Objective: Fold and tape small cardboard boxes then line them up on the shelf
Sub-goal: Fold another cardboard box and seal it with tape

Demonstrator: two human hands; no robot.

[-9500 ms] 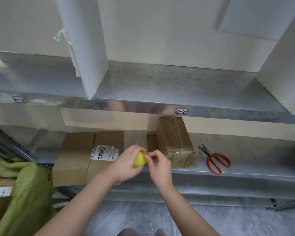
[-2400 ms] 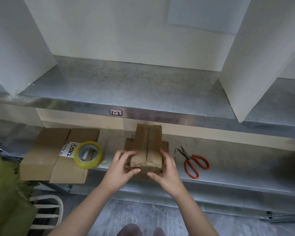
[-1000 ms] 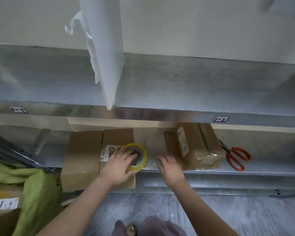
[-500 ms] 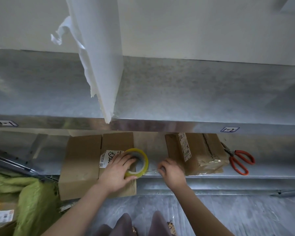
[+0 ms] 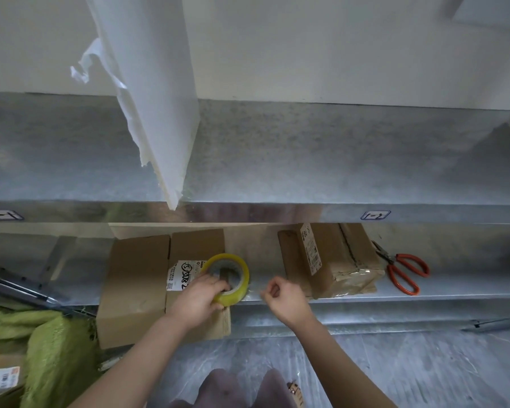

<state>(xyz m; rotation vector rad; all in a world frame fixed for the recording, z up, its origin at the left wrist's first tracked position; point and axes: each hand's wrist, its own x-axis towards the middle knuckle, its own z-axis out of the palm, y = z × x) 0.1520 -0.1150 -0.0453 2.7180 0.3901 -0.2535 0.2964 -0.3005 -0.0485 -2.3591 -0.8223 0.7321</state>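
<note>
Cardboard box (image 5: 339, 260), small, brown, closed and taped: lay on the lower metal shelf (image 5: 468, 285), right of centre, with a white label on its left face and crumpled clear tape over its near end

Flattened cardboard box (image 5: 136, 284), brown, bearing a printed shipping label (image 5: 179, 275): lay at the left of the same shelf, its near edge overhanging the shelf front

Tape roll (image 5: 245, 275), yellow: stood tilted at the right edge of the flattened box, between the two boxes

Hands: left hand (image 5: 195, 303) grasped the roll, fingers curled into its core; right hand (image 5: 286, 298) was just right of the roll, fingers curled toward the thumb, and whether it pinched a tape end could not be told

Scissors (image 5: 404, 272), red-handled: lay on the shelf just right of the taped box

Upper shelf (image 5: 306, 157), metal: carried a white divider panel (image 5: 159, 98) with a torn edge

Green cloth (image 5: 50, 346): bunched at lower left, below the shelf
</note>
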